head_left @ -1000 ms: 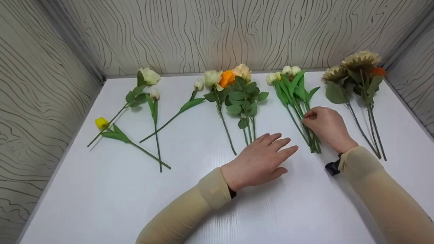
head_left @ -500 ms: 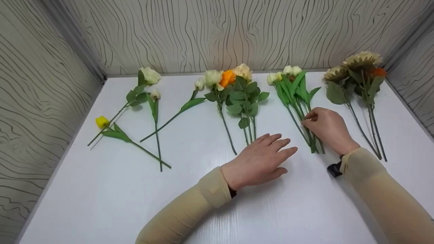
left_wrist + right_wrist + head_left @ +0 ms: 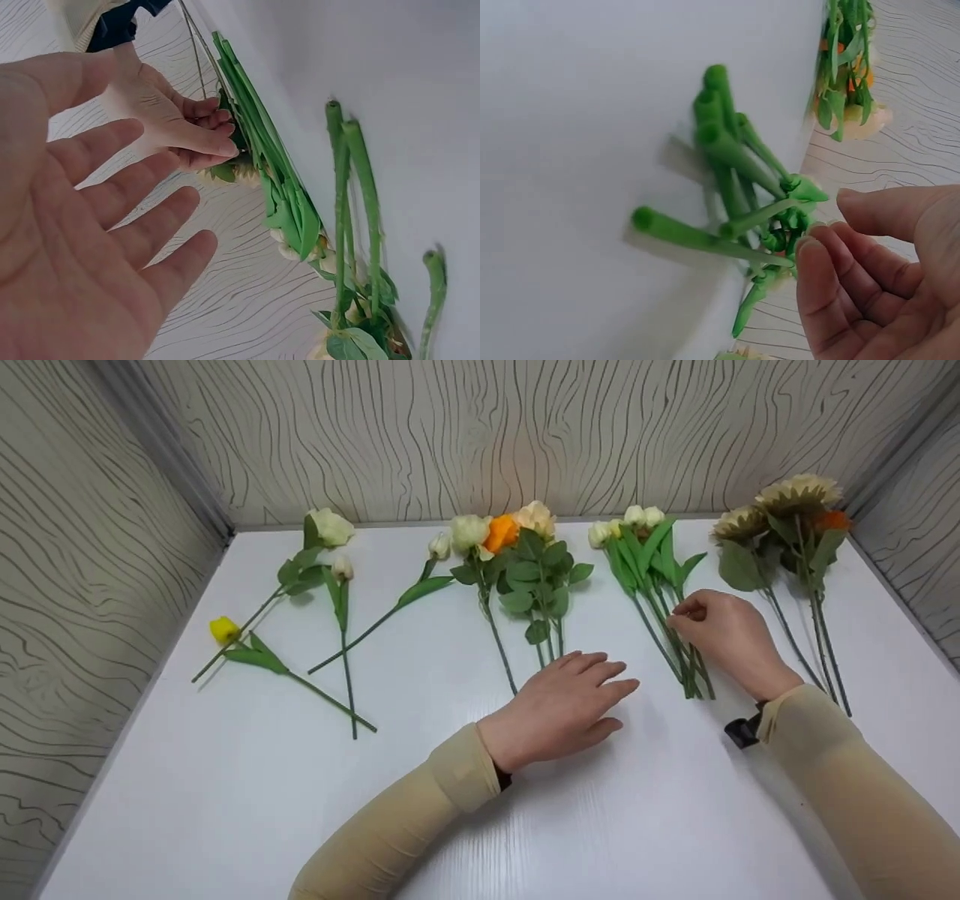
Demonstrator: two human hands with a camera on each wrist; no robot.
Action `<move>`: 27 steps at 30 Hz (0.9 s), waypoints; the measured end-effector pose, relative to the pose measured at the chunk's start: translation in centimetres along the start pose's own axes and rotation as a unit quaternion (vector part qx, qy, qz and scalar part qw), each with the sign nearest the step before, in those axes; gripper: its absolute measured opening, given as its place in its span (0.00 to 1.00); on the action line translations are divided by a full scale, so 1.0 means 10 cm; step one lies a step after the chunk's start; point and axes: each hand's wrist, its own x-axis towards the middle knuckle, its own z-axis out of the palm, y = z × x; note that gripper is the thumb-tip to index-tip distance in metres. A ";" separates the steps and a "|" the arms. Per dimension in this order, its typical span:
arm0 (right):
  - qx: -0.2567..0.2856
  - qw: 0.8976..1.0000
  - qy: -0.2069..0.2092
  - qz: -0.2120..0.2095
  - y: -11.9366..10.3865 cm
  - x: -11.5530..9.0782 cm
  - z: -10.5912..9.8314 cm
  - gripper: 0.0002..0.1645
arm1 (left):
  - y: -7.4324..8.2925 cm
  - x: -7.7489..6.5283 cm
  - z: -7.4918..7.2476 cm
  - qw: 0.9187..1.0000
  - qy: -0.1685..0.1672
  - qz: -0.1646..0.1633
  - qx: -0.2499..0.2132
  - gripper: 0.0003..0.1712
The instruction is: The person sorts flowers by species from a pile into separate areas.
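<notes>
My right hand [image 3: 731, 641] hovers at the stems of a bunch of green-leaved tulips [image 3: 649, 559] with white and yellow heads. Its fingers are loosely curled; in the right wrist view a gap shows between the thumb [image 3: 885, 210] and the other fingers, with the tulip stems [image 3: 727, 157] beyond them. My left hand [image 3: 559, 709] is spread palm down over the table, just in front of the rose stems, and holds nothing. Those rose stems [image 3: 341, 187] stand apart from its straight fingers in the left wrist view.
Roses [image 3: 536, 577], cream and orange, lie mid-table. Large cream flowers [image 3: 799, 495] lie at the right. Scattered leftward are a yellow tulip [image 3: 255, 658], two white tulips [image 3: 341, 592] and a white rose [image 3: 330, 528]. Wood-patterned walls [image 3: 480, 442] enclose the white table [image 3: 225, 802].
The lower end of one tulip stem has shifted slightly right, away from the bunch. My left hand has drifted a little left and back. My right hand has risen slightly from the stems.
</notes>
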 end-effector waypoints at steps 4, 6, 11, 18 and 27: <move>0.003 1.000 -0.007 -0.010 -0.11 -0.01 0.02 0.20 | -0.26 -0.17 0.00 0.999 0.024 -0.040 -0.026 0.26; 0.003 1.000 -0.012 -0.022 -0.18 -0.02 0.04 0.22 | -0.44 -0.30 0.00 0.995 0.037 -0.077 -0.047 0.23; 0.011 0.997 -0.017 -0.071 -0.40 -0.04 0.18 0.22 | -0.97 -0.77 -0.02 0.969 0.063 -0.221 -0.096 0.18; 0.017 0.989 -0.034 -0.145 -0.82 -0.06 0.56 0.15 | -1.70 -1.51 -0.08 0.879 0.074 -0.445 -0.151 0.13; -0.013 0.951 -0.083 -0.297 -1.52 -0.24 1.08 0.14 | -2.07 -1.79 -0.17 0.821 0.016 -0.537 -0.194 0.18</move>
